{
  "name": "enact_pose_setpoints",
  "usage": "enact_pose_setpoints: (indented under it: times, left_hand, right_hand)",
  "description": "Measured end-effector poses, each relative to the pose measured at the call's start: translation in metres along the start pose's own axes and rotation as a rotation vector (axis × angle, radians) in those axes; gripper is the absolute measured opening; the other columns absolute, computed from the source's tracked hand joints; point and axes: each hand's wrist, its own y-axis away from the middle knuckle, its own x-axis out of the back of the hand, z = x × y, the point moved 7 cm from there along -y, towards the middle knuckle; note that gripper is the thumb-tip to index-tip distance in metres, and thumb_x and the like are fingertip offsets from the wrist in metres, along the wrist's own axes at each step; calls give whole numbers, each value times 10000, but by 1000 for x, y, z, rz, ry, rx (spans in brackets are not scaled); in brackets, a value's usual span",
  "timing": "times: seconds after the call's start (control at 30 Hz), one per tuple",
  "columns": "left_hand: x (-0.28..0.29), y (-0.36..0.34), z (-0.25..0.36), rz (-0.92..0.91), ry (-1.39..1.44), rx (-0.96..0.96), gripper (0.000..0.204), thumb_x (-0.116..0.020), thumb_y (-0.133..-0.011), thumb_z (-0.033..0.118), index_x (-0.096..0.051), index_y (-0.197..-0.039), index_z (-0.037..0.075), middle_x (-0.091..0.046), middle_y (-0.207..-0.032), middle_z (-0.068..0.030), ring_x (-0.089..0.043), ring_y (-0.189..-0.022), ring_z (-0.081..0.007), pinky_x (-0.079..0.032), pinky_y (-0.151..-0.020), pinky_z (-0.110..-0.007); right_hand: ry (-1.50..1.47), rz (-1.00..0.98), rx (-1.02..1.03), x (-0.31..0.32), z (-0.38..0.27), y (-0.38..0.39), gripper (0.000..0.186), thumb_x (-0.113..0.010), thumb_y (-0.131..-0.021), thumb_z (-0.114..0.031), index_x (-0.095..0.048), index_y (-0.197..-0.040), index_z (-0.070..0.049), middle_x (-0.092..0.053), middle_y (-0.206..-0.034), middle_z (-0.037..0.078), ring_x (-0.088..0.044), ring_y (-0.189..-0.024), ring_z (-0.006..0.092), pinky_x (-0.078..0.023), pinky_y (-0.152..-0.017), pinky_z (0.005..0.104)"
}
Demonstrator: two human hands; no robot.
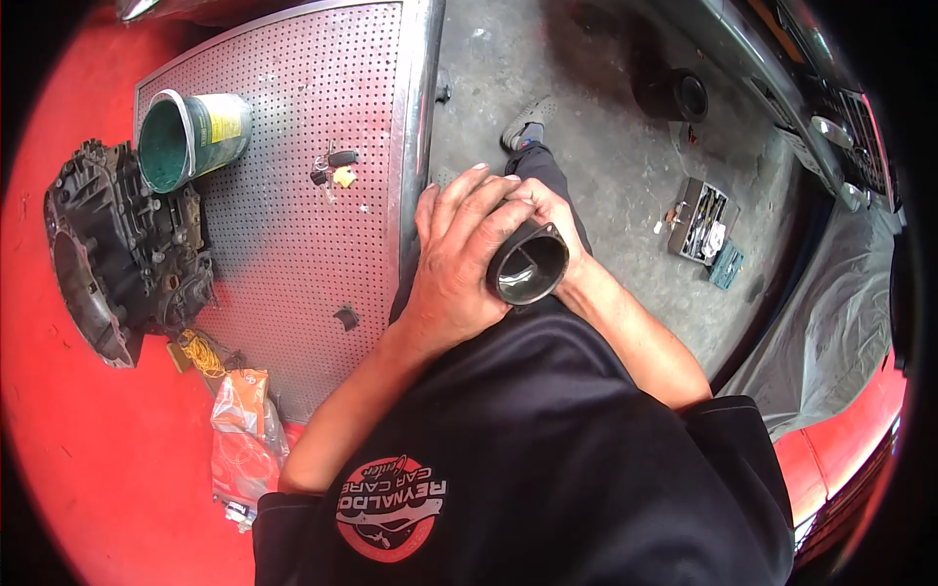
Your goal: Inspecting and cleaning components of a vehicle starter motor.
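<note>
At the centre of the frame, we cannot see most of the outer wall of the dark hollow cylinder (530,283) — the left hand (453,256) covers it, hiding part of the right hand (557,212) too. At right, the toolbox's (690,202) contents (707,227) are too small to name; upper right, the edge crops a vehicle (819,156).

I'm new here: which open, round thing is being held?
The dark hollow part, between left hand and right hand; the green bucket and black cylinder stand apart.
</note>
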Motion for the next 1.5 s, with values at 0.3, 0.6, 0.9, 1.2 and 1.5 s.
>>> enact_pose_setpoints:
  times: [0.3, 0.6, 0.9, 1.2, 1.5]
  left_hand:
    - [12, 10, -24, 83, 186, 47, 839, -974, -678, 26, -579, -1417, 56, -635, -1463, -204, -621, -1369, -362, -505, -1142, -445]
    - [-7, 18, -47, 123, 38, 158, 618, -839, -845, 196, -613, -1388, 6, -647, -1429, -181, -625, -1360, -333, -494, -1171, -440]
    - [-10, 24, -40, 175, 133, 160, 567, -810, -897, 226, -603, -1377, 5, -620, -1380, -160, -587, -1311, -331, -484, -1126, -438]
    - [-19, 39, -49, 203, 311, 331, 588, -836, -881, 187, -601, -1396, 30, -626, -1368, -120, -610, -1272, -275, -495, -1107, -397]
    - [-17, 12, -33, 9, 121, 79, 649, -840, -743, 176, -627, -1335, 17, -638, -1302, -192, -582, -1213, -424, -491, -1055, -498]
  right_hand:
    - [1422, 405, 792, -93, -68, 92, 301, -772, -933, -161, -665, -1147, 22, -706, -1103, 118, -687, -1026, 254, -556, -945, 408]
    - [2047, 228, 175, -134, -16, 26, 510, -785, -925, -390, -644, -1141, 51, -686, -1110, 209, -673, -1144, 406, -298, -1205, 612]
    - [2001, 192, 147, -112, -8, 24, 547, -668, -1035, -506, -633, -942, 32, -656, -923, 181, -684, -1039, 398, -240, -1195, 724]
    - [2163, 123, 318, -122, -10, 26, 533, -672, -1003, -514, -727, -931, 11, -751, -899, 154, -744, -984, 328, -341, -1181, 615]
    - [1941, 380, 171, -101, -18, 40, 598, -805, -948, -535, -609, -816, 14, -673, -754, 153, -661, -756, 331, -512, -881, 494]
